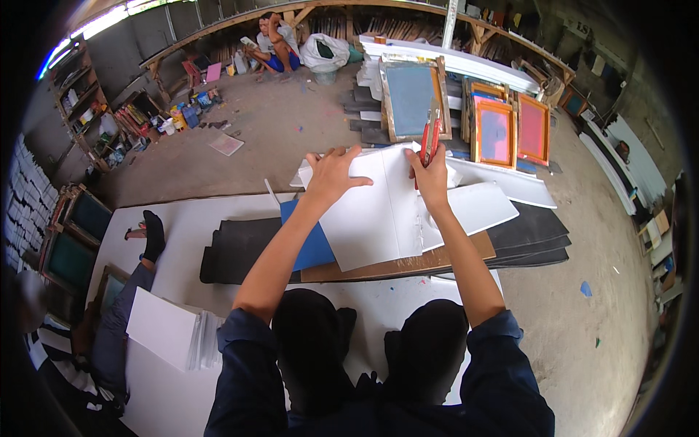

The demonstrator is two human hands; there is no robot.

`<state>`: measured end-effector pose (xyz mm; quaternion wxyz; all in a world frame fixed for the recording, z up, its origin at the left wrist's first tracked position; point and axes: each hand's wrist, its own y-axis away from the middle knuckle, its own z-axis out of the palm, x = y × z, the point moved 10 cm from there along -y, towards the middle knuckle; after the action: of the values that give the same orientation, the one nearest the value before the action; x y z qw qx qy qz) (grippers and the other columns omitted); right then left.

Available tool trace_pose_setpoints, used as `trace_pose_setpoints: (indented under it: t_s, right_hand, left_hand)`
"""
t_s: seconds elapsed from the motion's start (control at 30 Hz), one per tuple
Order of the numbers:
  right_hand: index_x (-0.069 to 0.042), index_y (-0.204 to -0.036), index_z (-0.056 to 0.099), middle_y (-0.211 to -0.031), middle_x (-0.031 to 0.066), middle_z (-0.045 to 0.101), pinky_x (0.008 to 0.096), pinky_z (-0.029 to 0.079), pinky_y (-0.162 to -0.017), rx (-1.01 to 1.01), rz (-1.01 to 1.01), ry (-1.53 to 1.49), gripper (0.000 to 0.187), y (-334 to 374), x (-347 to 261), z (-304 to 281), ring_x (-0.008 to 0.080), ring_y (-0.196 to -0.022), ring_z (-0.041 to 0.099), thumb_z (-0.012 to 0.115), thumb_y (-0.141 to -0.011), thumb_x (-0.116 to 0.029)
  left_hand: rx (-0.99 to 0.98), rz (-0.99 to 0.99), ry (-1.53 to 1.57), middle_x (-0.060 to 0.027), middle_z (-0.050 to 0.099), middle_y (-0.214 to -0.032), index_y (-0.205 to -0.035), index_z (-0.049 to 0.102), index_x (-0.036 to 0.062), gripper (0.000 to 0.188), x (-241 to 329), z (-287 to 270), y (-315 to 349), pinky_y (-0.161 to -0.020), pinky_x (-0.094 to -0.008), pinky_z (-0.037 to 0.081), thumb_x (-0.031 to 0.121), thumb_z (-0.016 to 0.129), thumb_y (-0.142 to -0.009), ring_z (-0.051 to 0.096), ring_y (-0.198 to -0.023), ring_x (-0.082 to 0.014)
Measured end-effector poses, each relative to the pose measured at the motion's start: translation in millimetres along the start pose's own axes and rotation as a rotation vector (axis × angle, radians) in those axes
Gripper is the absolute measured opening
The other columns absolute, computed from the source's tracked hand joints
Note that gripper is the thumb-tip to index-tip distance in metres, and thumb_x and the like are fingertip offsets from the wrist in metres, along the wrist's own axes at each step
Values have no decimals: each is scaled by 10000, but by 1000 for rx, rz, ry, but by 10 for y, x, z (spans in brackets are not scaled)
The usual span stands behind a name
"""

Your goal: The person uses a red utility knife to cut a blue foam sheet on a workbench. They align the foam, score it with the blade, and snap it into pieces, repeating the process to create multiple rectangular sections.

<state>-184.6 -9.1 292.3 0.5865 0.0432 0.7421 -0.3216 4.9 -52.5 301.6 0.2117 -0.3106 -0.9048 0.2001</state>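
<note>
My left hand (335, 177) rests on the far left part of a white sheet (364, 218), thumb and fingers spread apart. Closed around a red utility knife (429, 143) is my right hand (431, 178), at the sheet's far right edge. The knife points up and away from me. A fold or scored line runs down the right part of the sheet, and its near right edge looks ragged. Beneath it lie a brown board (408, 265), a blue sheet (312, 239) and a stack of black sheets (244, 251). Another white sheet (473, 211) sits under my right forearm.
At left, a stack of cut white sheets (164, 328) lies beside a seated person's leg (120, 320). Framed screens (411, 98) lean beyond my hands, near long white panels (466, 65). Another person (277, 47) sits far back by a white sack (324, 52).
</note>
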Motion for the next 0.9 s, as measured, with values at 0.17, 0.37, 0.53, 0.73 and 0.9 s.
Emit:
trace_pose_setpoints:
  t_s: [0.17, 0.37, 0.53, 0.73, 0.9]
  right_hand:
    - [-13, -1000, 398, -626, 34, 518, 233, 388, -368, -88, 38, -130, 458, -35, 122, 106, 102, -499, 531, 701, -765, -263]
    - [-30, -981, 399, -639, 30, 518, 225, 390, -377, -215, 105, -242, 420, -21, 302, 164, 103, -500, 525, 693, -770, -244]
    - [-33, -991, 382, -751, 61, 535, 255, 451, -503, -196, 179, -212, 351, 81, 630, 232, 118, -578, 545, 645, -801, -166]
    - [-7, -1231, 291, -956, 125, 563, 287, 504, -654, -353, 227, -158, 405, 194, 917, 232, 183, -751, 607, 415, -846, 16]
    - [-7, -1316, 267, -981, 135, 573, 300, 507, -668, -452, 245, 69, 444, 226, 774, 26, 176, -788, 602, 356, -882, 21]
  left_hand:
    - [135, 222, 5, -66, 589, -919, -1035, 542, 111, 582, 100, -208, 173, -784, -399, 237, 481, 709, -617, 517, -927, -216]
    - [79, 304, 43, -47, 593, -946, -1012, 546, 107, 542, 226, -180, 289, -830, -414, 231, 455, 705, -628, 499, -928, -201]
    - [139, 181, -101, -29, 582, -940, -1020, 529, 126, 506, 104, 98, 312, -808, -425, 236, 402, 717, -640, 480, -920, -205]
    - [40, -80, -226, -82, 553, -968, -1104, 512, 156, 487, -177, 637, 301, -779, -448, 255, 387, 680, -709, 478, -943, -268]
    - [-26, -135, -241, -107, 548, -991, -1127, 502, 169, 492, -175, 885, 301, -791, -467, 259, 375, 682, -718, 479, -969, -285]
